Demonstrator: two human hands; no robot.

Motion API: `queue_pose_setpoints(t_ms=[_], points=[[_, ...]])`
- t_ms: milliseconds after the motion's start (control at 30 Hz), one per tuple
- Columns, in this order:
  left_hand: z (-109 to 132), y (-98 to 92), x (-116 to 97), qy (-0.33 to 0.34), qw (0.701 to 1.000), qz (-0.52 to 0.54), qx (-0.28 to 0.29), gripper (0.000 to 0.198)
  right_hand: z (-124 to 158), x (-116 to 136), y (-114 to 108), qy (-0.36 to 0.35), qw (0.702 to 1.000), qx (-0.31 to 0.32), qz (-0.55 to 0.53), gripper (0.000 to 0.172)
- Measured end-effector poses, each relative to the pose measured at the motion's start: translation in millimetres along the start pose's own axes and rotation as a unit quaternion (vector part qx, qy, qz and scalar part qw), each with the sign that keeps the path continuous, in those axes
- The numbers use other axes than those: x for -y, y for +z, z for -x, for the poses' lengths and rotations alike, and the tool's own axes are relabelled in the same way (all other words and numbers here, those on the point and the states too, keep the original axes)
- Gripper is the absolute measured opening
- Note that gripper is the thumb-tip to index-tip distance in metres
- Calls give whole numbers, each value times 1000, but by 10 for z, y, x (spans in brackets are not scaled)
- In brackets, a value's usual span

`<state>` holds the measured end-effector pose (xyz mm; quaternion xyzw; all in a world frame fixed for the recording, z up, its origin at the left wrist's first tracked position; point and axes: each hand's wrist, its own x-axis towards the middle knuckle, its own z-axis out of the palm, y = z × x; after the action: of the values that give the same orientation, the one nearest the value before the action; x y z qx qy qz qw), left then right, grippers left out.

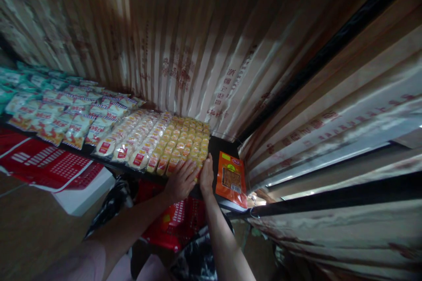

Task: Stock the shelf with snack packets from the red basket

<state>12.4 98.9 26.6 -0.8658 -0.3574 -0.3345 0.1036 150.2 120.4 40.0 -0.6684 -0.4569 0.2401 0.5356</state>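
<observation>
A: What is held on the shelf (220,145)?

B: Rows of snack packets are laid flat on it, side by side. Green packets (20,80) are seen far left, white packets (132,138) with red labels in the middle, and yellow packets (186,140) at the right end of the rows.

A: Where are the hands placed?

B: Both are set at the near edge of the yellow packets. The left hand (180,181) is laid flat on them with the fingers spread apart, nothing being clasped. The right hand (206,176) is set on edge against the right side of the same rows, fingers straight; whether a packet is pinched there cannot be told.

A: Is anything kept apart from the rows?

B: One orange packet (231,178) is laid alone on the dark shelf, just right of the right hand, not touched by it.

A: And below the shelf?

B: A red basket (180,224) is seen under the hands; its contents cannot be made out. Black bags (112,204) are seen beside it, and a white box (82,195) is covered by a red printed sheet (49,160) to the left.
</observation>
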Motion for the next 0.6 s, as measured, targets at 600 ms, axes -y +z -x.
queue_pose_setpoints(t_ms=[600], points=[[6, -26, -10, -3, 1000, 26, 12, 45, -155, -37, -80, -10, 1000, 9, -9, 76]])
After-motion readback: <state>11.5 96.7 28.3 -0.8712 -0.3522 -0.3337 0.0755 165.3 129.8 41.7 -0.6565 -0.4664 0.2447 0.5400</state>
